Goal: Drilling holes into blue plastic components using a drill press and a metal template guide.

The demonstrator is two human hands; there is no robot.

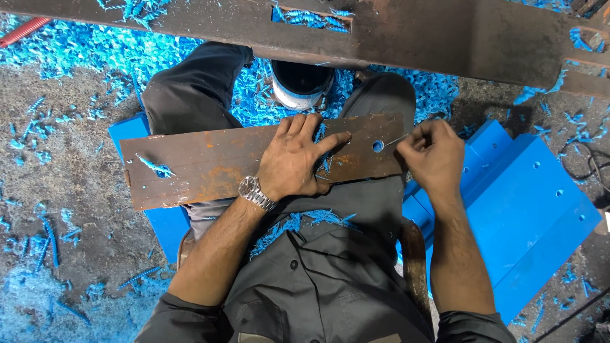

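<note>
From the head view, looking down at my lap, my left hand (293, 159) lies flat on a rusty steel plate (210, 166) that rests across my thighs; its fingers (330, 141) are spread wide and pressed down, gripping nothing, with the index finger stretched toward a small round hole (378, 146) in the plate. That hole sits just past my left fingertips and just short of my right ones, and blue shows through it. My right hand (435, 155) hovers at the plate's right end with its fingers curled in tight, pinching a thin wire (397, 140) that slants up from the hole's edge toward my knuckles; I cannot tell how firmly it is clamped. A wristwatch (256, 192) with a metal band sits on my left wrist, behind the spread fingers. A curl of blue plastic shaving (155, 168) lies on the plate well to the left of my left fingers, and a few more lie under my palm. Beyond the fingertips, between my knees, stands a white bucket (300, 86) on the floor, and past it runs a long rusted steel beam (445, 38). To the right of my right fingers lie blue plastic panels (534, 203) with small drilled holes. The floor (57, 190) all around is strewn with blue swarf.
</note>
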